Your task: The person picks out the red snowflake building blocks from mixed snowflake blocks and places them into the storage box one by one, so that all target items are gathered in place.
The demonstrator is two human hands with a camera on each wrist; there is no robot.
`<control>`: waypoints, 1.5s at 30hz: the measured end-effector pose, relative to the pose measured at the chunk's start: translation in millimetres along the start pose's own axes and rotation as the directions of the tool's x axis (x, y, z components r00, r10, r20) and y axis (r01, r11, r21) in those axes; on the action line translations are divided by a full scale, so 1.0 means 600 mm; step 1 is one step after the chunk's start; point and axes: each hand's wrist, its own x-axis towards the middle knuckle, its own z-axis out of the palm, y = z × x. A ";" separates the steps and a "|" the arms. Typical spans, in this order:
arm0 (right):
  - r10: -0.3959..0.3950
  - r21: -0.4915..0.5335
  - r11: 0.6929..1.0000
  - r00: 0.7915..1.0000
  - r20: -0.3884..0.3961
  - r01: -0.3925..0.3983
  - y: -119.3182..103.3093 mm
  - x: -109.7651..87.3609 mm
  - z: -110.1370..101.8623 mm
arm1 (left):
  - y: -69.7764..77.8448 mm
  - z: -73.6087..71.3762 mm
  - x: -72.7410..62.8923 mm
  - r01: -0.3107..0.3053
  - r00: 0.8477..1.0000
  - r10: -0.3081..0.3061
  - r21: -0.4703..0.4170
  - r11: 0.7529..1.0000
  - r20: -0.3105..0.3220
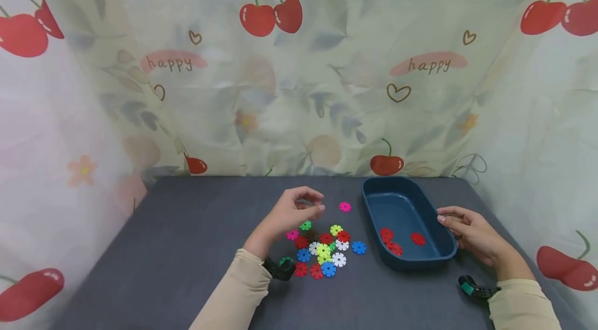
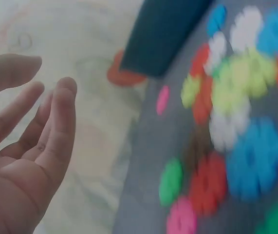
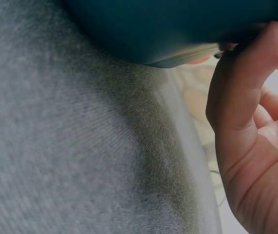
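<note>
A pile of coloured snowflake discs (image 1: 324, 252) lies on the grey table (image 1: 187, 247); one pink disc (image 1: 344, 206) sits apart behind it. My left hand (image 1: 315, 203) hovers over the pile's far edge with loosely curled fingers. In the left wrist view the left hand (image 2: 44, 78) is empty above the blurred discs (image 2: 236, 126). A dark blue tray (image 1: 374, 200) stands to the right with three red discs (image 1: 391, 242) inside. My right hand (image 1: 448, 218) holds the tray's right rim. Its thumb (image 3: 246, 83) presses the tray (image 3: 168, 24) from outside.
A cherry-print curtain (image 1: 299, 86) closes in the table at the back and on both sides. Bare grey tabletop (image 3: 70, 146) stretches left of the pile and along the front edge. Small black-and-green cameras (image 1: 280, 267) sit on both wrists.
</note>
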 end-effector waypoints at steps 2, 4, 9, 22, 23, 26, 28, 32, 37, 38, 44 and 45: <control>-0.003 -0.004 1.000 1.000 -0.003 0.003 -0.001 0.001 0.002 | -0.010 -0.018 -0.011 0.015 1.000 -0.015 0.030 0.999 -0.007; -0.015 -0.011 1.000 1.000 0.001 0.015 -0.004 0.001 0.002 | -0.019 -0.033 -0.019 0.025 1.000 -0.025 0.069 0.997 -0.012; -0.018 -0.020 1.000 1.000 0.003 0.018 -0.009 0.001 0.001 | -0.035 -0.054 -0.025 0.032 0.999 -0.032 0.134 0.990 -0.002; -0.004 0.016 1.000 1.000 -0.003 0.004 -0.004 0.002 0.000 | -0.059 -0.057 -0.023 0.032 0.989 -0.069 0.261 0.965 0.133; -0.007 0.016 1.000 1.000 0.000 0.007 -0.004 0.002 -0.001 | -0.061 -0.057 -0.023 0.028 0.988 -0.067 0.266 0.964 0.138; -0.012 0.015 1.000 1.000 0.006 0.011 -0.003 0.001 -0.001 | -0.066 -0.057 -0.024 0.030 0.986 -0.074 0.280 0.960 0.149; -0.012 0.012 1.000 1.000 0.009 0.012 -0.002 0.001 0.000 | -0.069 -0.057 -0.025 0.039 0.983 -0.087 0.284 0.958 0.160; -0.011 0.011 1.000 1.000 0.009 0.011 -0.001 0.002 0.000 | -0.071 -0.055 -0.025 0.062 0.976 -0.119 0.293 0.954 0.181; -0.013 0.004 1.000 1.000 0.008 0.013 0.001 0.005 -0.001 | -0.069 -0.053 -0.025 0.093 0.970 -0.156 0.312 0.946 0.186; -0.013 0.002 1.000 1.000 0.006 0.013 0.002 0.005 -0.002 | -0.068 -0.053 -0.024 0.097 0.969 -0.161 0.315 0.944 0.185; -0.002 -0.002 1.000 1.000 0.000 0.002 0.004 0.005 -0.002 | -0.067 -0.050 -0.023 0.111 0.966 -0.182 0.337 0.935 0.185; -0.001 0.003 1.000 1.000 0.000 0.001 0.003 0.004 -0.002 | -0.067 -0.050 -0.023 0.114 0.965 -0.186 0.343 0.932 0.184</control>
